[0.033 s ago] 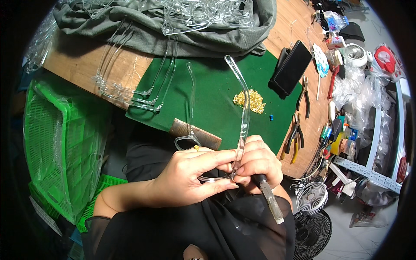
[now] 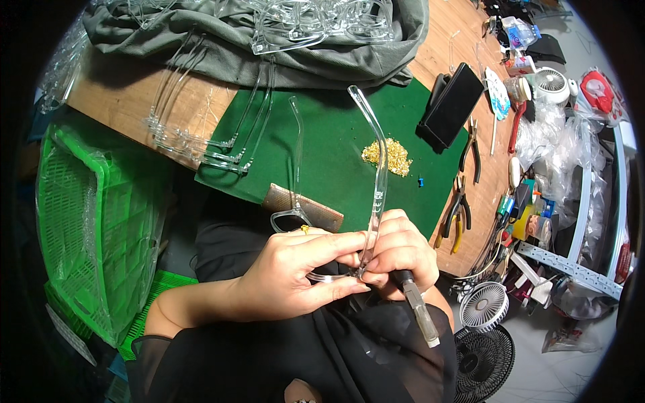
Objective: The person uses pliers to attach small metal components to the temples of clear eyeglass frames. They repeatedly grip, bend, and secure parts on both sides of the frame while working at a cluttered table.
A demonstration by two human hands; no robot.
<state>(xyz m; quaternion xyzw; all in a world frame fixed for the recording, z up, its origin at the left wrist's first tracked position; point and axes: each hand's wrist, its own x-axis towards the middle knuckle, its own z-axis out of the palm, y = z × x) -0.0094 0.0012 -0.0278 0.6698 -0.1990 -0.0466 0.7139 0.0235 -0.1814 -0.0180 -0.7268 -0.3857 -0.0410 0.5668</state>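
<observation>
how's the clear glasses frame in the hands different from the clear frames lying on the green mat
The clear plastic glasses frame in both hands is held up over the lap, one temple pointing away. The clear plastic frames lie flat, untouched, across the green mat edge and the wooden table. Both are transparent plastic.

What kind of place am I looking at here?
Probably a small eyeglass-assembly workbench: clear plastic spectacle frames lie in rows, a heap of tiny brass screws sits on the green mat, and pliers lie nearby.
</observation>
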